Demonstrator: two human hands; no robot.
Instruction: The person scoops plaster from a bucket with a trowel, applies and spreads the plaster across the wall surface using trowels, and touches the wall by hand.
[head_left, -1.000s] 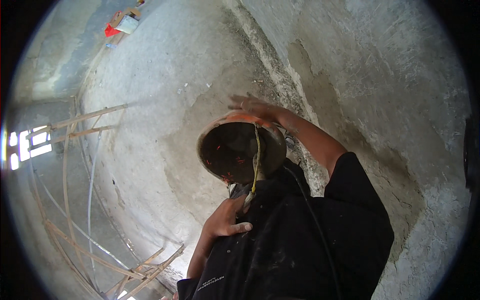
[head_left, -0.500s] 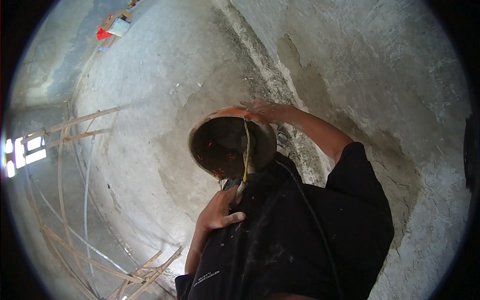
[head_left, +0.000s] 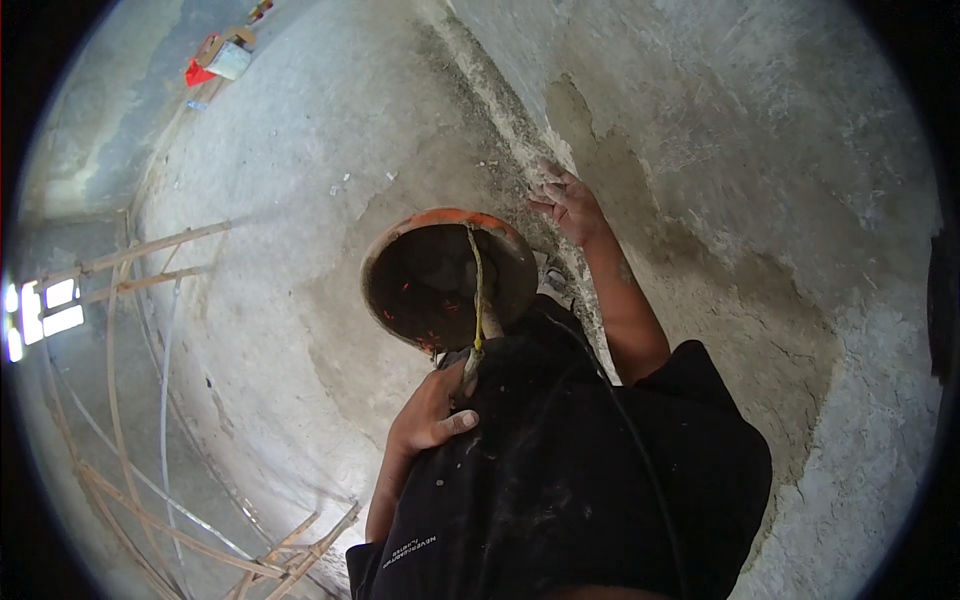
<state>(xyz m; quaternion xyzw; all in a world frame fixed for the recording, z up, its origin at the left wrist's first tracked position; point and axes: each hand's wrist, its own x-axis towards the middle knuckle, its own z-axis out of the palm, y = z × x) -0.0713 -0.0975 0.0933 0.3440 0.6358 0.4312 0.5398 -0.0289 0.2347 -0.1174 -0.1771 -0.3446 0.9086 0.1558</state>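
A dark round bucket [head_left: 415,290] with a worn orange rim is tilted in front of my waist, its mouth facing me. Grey residue and a few orange specks show inside. A yellowish rope handle [head_left: 478,285] hangs across the mouth. My left hand [head_left: 432,410] grips the bucket at its near edge, below the rope's lower end; its thumb sticks out and its other fingers are partly hidden. My right hand [head_left: 568,205] is raised to the right of the bucket, apart from it, with dusty fingers spread and nothing in them.
A rough wall [head_left: 800,180] with a darker patch of plaster [head_left: 720,290] rises on the right. Rubble [head_left: 490,90] lines its foot. Wooden poles [head_left: 150,245] form a frame at left. A white container [head_left: 230,62] and a red bag [head_left: 198,72] lie at far left.
My right hand has let go of the bucket's far rim and swung up and right, its fingers opening. My left hand stays at the bucket; the view has shifted slightly.
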